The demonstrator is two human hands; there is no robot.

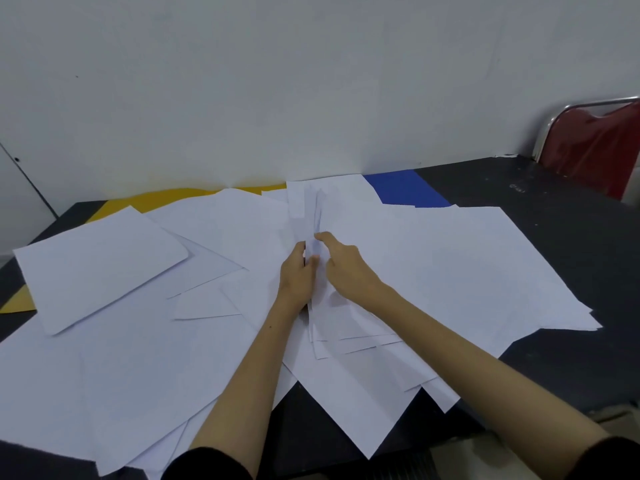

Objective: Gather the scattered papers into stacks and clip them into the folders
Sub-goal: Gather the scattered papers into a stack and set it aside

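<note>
Many white papers (450, 265) lie scattered and overlapping across a dark table (561, 216). At the centre, my left hand (298, 275) and my right hand (343, 265) face each other and hold a bunched, upright fold of sheets (313, 216) between them. The left hand's fingers and thumb curl round that bunch. My right hand presses against it from the right, index finger stretched forward. A yellow folder (173, 195) pokes out from under the papers at the back left, and a blue folder (405, 187) shows at the back right.
A white wall runs along the table's far edge. A red chair with a metal frame (595, 147) stands at the back right corner. Another yellow corner (19, 303) shows at the left edge. Bare dark tabletop lies to the right and front.
</note>
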